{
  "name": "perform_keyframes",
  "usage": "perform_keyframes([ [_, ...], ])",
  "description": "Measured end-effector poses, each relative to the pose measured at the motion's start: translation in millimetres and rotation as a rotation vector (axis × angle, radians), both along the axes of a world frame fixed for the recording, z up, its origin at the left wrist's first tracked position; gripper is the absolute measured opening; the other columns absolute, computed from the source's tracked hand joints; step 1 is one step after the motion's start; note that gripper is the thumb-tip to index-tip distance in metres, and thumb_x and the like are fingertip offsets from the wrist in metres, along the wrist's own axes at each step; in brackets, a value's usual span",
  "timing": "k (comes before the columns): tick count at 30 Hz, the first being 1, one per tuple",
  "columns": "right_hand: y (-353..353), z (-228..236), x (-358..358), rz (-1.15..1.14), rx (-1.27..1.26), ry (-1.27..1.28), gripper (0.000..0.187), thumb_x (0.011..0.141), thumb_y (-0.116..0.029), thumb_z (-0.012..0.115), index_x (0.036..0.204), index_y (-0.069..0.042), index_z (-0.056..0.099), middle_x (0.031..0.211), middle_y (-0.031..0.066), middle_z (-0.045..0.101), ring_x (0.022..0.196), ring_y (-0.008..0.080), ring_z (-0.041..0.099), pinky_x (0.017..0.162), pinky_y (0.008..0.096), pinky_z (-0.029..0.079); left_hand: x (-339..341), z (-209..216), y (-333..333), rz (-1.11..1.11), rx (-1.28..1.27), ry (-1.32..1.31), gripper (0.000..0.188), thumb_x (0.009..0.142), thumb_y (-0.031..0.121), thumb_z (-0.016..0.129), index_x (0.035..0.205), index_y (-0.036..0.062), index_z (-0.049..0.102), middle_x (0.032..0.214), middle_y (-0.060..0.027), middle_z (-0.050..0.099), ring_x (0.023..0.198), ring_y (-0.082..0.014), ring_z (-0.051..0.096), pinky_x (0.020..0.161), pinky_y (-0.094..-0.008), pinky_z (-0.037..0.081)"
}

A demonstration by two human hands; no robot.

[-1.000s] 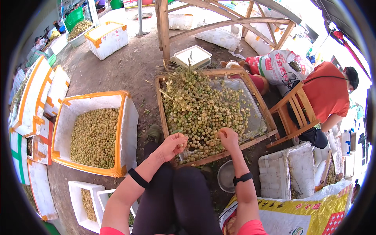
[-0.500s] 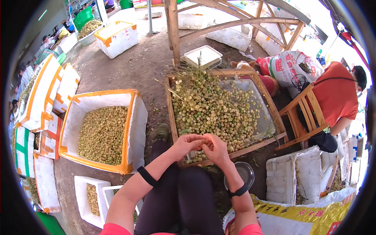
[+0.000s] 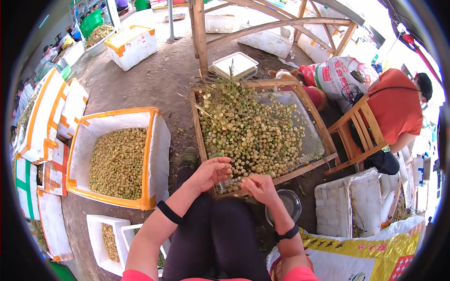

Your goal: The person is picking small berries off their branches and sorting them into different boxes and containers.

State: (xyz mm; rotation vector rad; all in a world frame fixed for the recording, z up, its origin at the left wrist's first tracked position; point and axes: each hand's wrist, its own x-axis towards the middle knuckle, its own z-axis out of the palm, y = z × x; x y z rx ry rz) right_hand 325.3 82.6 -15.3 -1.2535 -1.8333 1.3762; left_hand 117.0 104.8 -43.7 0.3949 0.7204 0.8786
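Note:
Small round yellow-green fruits [image 3: 255, 133] lie heaped on a wood-framed mesh tray [image 3: 313, 136] in front of me, with thin stems [image 3: 229, 89] piled at its far left. Over the tray's near edge, my left hand [image 3: 211, 174] is loosely curled with its fingers apart, palm turned toward the right hand. I see no fruit clearly held in it. Just to its right, my right hand [image 3: 261, 188] has thumb and fingers pinched together; whatever they hold is too small to make out. The two hands are apart.
Left of the tray stands a white foam box [image 3: 161, 154] with orange tape, filled with loose fruits. Smaller white boxes [image 3: 96, 234] sit near my left leg. A round metal bowl [image 3: 287, 206] is by my right wrist. A person in red [image 3: 396, 103] sits by a wooden chair [image 3: 363, 129].
My hands were together, fingertips touching, over the tray's near edge. Now they have parted: the left has moved left and opened, the right has dropped slightly lower.

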Motion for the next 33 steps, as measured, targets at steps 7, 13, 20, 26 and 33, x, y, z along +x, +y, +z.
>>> perform_keyframes([
  [7,5,-4,53,-0.291,0.353,-0.532,0.013,0.072,-0.012,0.056,0.083,-0.005,0.058,0.075,0.0122,0.058,0.073,0.0301,0.057,0.063,0.0395,0.045,8,-2,4,-0.09,0.013,0.292,0.019,0.087,0.02,0.046,0.099,0.0064,0.052,0.082,-0.0007,0.054,0.076,-0.0109,0.056,0.062,-0.0241,0.047],
  [13,58,-61,17,-0.203,0.462,-0.68,0.011,0.072,-0.009,0.049,0.075,-0.001,0.056,0.074,0.0176,0.058,0.073,0.0341,0.056,0.066,0.0419,0.045,11,-13,6,-0.089,0.024,0.327,0.019,0.086,0.02,0.051,0.099,0.0068,0.053,0.082,-0.001,0.055,0.072,-0.0089,0.055,0.061,-0.0208,0.046],
  [20,58,-41,0,-0.185,0.52,-0.324,0.017,0.068,-0.004,0.047,0.079,-0.003,0.06,0.077,0.0163,0.059,0.073,0.0309,0.057,0.065,0.0391,0.045,2,-18,2,-0.038,0.022,0.273,0.017,0.086,0.017,0.049,0.098,0.0053,0.053,0.08,-0.0017,0.056,0.07,-0.0091,0.056,0.059,-0.0205,0.047],
  [26,88,-62,84,-0.482,0.544,-0.572,0.017,0.071,-0.014,0.059,0.081,-0.001,0.06,0.067,0.0142,0.057,0.067,0.0311,0.056,0.062,0.0369,0.046,9,-21,6,-0.061,0.043,0.253,0.018,0.087,0.017,0.048,0.099,0.0044,0.053,0.081,-0.0022,0.056,0.071,-0.0095,0.055,0.06,-0.0202,0.046],
  [33,87,-51,81,-0.508,-0.014,0.003,0.008,0.08,-0.008,0.055,0.084,-0.001,0.054,0.061,0.004,0.052,0.054,0.0129,0.049,0.049,0.0266,0.04,4,-22,5,-0.052,0.041,0.236,0.018,0.087,0.016,0.048,0.099,0.0043,0.053,0.08,-0.0019,0.055,0.071,-0.0095,0.055,0.06,-0.0201,0.046],
])
